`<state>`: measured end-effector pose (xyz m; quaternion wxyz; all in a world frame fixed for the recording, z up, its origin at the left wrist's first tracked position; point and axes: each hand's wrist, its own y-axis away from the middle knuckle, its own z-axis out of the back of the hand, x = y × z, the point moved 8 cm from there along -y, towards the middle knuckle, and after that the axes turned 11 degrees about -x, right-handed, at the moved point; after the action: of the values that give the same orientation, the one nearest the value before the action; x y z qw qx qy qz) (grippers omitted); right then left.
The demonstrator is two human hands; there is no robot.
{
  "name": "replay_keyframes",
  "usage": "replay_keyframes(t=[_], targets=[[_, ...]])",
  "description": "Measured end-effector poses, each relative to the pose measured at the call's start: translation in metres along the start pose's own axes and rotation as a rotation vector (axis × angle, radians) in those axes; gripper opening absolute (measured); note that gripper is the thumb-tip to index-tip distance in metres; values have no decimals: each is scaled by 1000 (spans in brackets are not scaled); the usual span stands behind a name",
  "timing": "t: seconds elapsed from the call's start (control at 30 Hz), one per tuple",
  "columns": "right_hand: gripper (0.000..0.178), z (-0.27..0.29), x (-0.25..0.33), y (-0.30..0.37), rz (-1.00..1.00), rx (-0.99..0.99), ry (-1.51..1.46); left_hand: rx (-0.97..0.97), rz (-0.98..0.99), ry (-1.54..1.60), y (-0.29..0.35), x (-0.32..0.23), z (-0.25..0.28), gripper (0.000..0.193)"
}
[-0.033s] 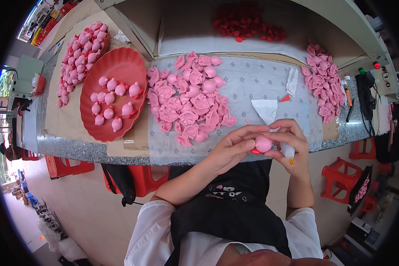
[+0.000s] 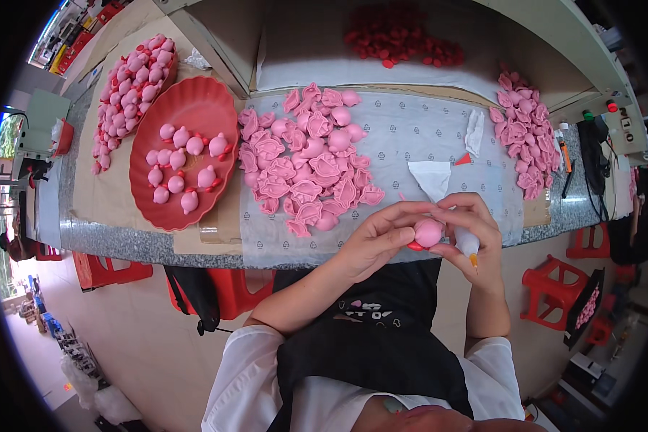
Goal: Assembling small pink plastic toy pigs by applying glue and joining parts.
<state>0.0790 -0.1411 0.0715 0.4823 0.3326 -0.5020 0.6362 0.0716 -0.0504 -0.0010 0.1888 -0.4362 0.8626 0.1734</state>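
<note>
My left hand (image 2: 381, 241) is closed on a round pink piece (image 2: 429, 233) with a red part at its lower left, held above the table's front edge. Opposite it, my right hand (image 2: 482, 234) also reaches the piece with its fingertips. In that hand's curled fingers sits a small white glue bottle (image 2: 466, 242), its amber needle tip pointing down. Left of the hands lies a heap of pink moulded pieces (image 2: 306, 169), some ruffled and some round. A red scalloped tray (image 2: 144, 155) beyond the heap holds several pink balls with red parts.
A second tray at far left is piled with pink-and-red pieces (image 2: 133, 83). White tissue (image 2: 432, 176) and a red cone tip (image 2: 463, 159) lie beyond my hands. More pink pieces (image 2: 525, 137) sit at right, and red parts (image 2: 403, 43) under the shelf. Red stools (image 2: 554, 291) stand below.
</note>
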Motion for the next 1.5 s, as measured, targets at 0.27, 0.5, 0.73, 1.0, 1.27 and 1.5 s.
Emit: replay_keyframes(t=[0.27,0.5,0.73,1.0,1.27,1.5], targets=[[35,-10,-5,-5,-39,245,-37,-9,-118,-272,5,-11,-5,47],[33,-5,-14,-1,-71,196,-139,18,-64,-354,3,-14,-9,51],[39,-29,-55,34,-809,211,-811,51,-454,-957,2,-35,-20,35],[30,-47,-53,47,-932,246,-1057,180,-402,-852,-1,-24,-17,37],[32,-54,-59,57,-968,201,-1137,126,-347,-762,-1,-14,-7,34],[29,-21,-58,38,-538,-7,-643,-36,-407,-640,6,-36,1,41]])
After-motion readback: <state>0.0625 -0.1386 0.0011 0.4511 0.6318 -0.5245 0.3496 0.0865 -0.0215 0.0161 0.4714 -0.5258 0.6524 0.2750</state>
